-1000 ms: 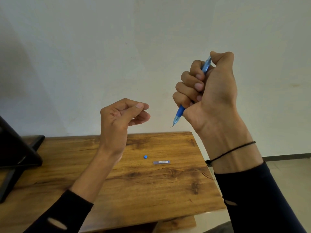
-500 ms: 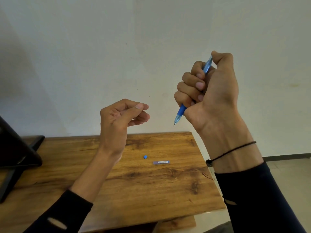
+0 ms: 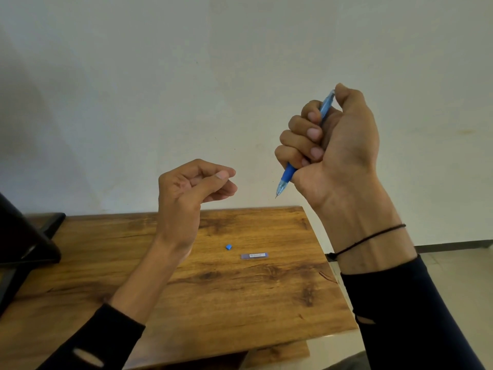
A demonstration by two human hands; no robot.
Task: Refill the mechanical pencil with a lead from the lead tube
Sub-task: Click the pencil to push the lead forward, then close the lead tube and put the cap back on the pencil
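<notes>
Right hand fisted round pencil, tip down, thumb on top end; likely clicking to feed lead. Left hand loosely curled, pinch unclear, cannot tell if holding lead. Tube and cap lay on table. Next: check lead shows, refit cap

Counter: wood-grain finish, smooth, slight sheen. Pencil: translucent blue plastic barrel, matt darker-blue grip, clear tip cone, thin metal point. Lead tube: pale plastic, paper label. Sleeves: matt black cloth. Wall: matt paint.
</notes>
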